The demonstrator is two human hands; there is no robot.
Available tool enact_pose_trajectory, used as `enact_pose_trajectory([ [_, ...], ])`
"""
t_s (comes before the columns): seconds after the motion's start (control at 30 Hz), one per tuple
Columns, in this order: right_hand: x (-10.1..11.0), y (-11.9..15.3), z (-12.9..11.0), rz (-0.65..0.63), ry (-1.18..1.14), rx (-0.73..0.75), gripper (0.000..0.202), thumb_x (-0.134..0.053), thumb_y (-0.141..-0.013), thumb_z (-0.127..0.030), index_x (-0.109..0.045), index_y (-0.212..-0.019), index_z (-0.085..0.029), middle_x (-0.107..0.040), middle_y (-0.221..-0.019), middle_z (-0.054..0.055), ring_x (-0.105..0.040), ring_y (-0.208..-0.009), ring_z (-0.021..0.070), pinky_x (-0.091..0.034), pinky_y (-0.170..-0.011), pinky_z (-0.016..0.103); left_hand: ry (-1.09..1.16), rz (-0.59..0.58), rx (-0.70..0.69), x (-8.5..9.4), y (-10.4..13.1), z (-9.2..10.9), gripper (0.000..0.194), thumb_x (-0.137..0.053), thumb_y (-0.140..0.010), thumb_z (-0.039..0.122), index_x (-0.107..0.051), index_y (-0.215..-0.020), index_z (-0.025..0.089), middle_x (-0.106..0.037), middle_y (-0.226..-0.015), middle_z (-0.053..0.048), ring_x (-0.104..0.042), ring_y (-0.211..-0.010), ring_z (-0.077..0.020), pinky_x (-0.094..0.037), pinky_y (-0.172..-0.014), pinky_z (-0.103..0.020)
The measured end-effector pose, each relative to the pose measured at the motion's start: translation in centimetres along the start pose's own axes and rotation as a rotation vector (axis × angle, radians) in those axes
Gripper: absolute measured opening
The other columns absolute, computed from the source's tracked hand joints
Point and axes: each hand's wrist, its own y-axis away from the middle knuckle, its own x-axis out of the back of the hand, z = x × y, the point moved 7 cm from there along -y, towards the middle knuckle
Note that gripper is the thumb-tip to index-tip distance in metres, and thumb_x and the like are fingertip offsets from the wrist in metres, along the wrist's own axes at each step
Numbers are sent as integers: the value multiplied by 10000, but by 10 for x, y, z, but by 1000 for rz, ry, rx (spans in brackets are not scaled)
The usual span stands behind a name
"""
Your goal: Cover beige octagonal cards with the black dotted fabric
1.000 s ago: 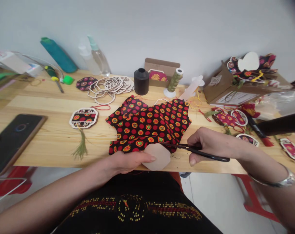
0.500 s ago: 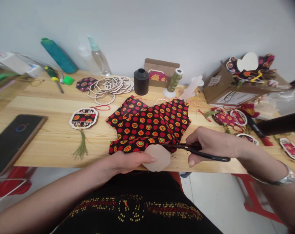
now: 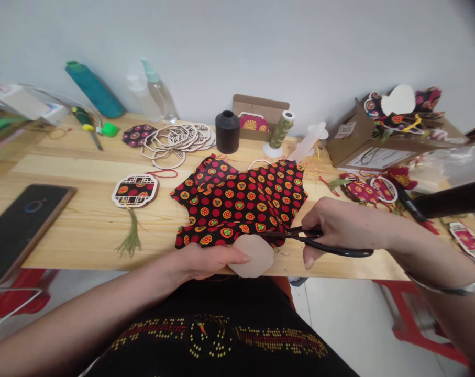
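Near the table's front edge, my left hand (image 3: 209,260) pinches a pale, scallop-edged flat piece (image 3: 255,256), its thumb on top and the other fingers mostly hidden beneath. Black fabric (image 3: 237,196) with red and yellow flower prints lies just behind that piece, its near edge meeting it. My right hand (image 3: 331,228) is closed round the black handles of a pair of scissors (image 3: 339,250). The blades point left, slightly parted, at the fabric along the pale piece's upper edge. To the left lies a finished-looking framed ornament (image 3: 135,190) with a green tassel (image 3: 132,235).
A phone (image 3: 25,230) lies at the left. Along the back stand a black thread cone (image 3: 227,132), a green thread spool (image 3: 281,131) and stacked lattice frames (image 3: 178,139). A cardboard box (image 3: 347,141) with ornaments sits at the right, before a dark cylinder (image 3: 453,201).
My right hand and the scissors have shifted slightly right, and the right forearm has moved outward. The pale piece has tilted a little in my left hand.
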Motion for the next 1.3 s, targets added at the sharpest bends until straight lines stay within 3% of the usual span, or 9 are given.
enact_pose_trajectory([
  [0.17, 3, -1, -3, 19, 24, 96, 426, -704, -667, -552, -544, -518, -187, -373, -476, -65, -292, -444, 73, -227, -423, 232, -50, 10, -2, -3, 2, 3, 205, -698, -673, 262, -751, -852, 177, -752, -1023, -87, -607, -1097, -315, -405, -988, -432],
  [0.4, 7, -1, 0, -7, 55, 55, 450, -709, -639, -583, -527, -512, -191, -360, -478, -61, -284, -452, 81, -201, -413, 237, -71, 4, 21, -5, 1, 4, 209, -696, -671, 291, -743, -837, 174, -738, -1049, -109, -579, -1145, -338, -384, -1013, -452],
  [0.7, 7, 3, -4, -33, 46, 113, 536, -694, -610, -672, -474, -529, -190, -376, -485, -64, -294, -443, 73, -218, -418, 232, -117, -20, 28, -5, 0, 1, 410, -719, -624, 361, -709, -974, 148, -682, -1190, -125, -543, -1195, -328, -373, -1048, -443],
  [0.97, 6, 2, -4, -52, 51, 119, 550, -688, -609, -687, -464, -539, -189, -388, -502, -60, -303, -452, 75, -230, -415, 228, -123, -15, 9, -7, 3, 5, 235, -683, -668, 305, -734, -860, 179, -732, -1087, -93, -557, -1181, -334, -386, -1023, -431],
  [1.3, 4, 2, -2, -96, 74, 65, 583, -659, -591, -732, -461, -541, -186, -350, -511, -63, -300, -473, 78, -208, -403, 211, -148, -66, 23, -6, 0, 0, 370, -707, -656, 363, -707, -960, 151, -707, -1156, -95, -543, -1198, -320, -382, -1024, -424],
])
